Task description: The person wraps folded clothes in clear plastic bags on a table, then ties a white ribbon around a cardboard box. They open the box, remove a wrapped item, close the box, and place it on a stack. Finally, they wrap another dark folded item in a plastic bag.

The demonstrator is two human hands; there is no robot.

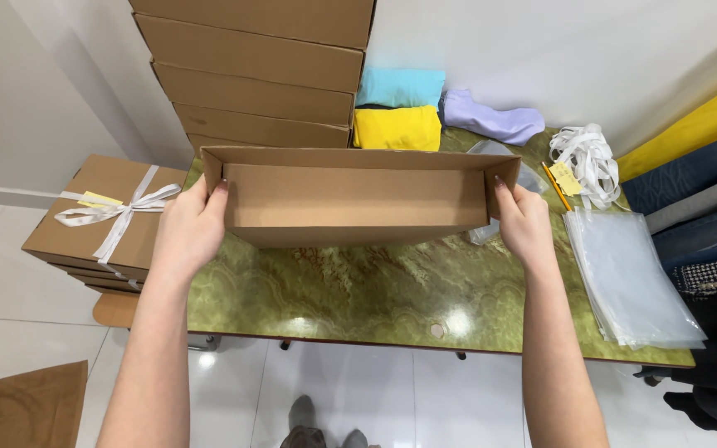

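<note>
An open, shallow brown cardboard box (pixel 358 195) is held above the glossy green marble-patterned table (pixel 358 286), tilted so its bare inside faces the camera. The left hand (pixel 188 228) clasps its left end wall, fingertips curled over the edge; the right hand (pixel 524 224) grips the right end likewise, thumb seemingly outside. Behind stands a stack of flat cardboard boxes (pixel 259 75)

Matt brown cardboard box (pixel 350 203) above a glossy green marbled tabletop (pixel 358 290); clear, smooth plastic bags (pixel 636 282) alongside.
</note>
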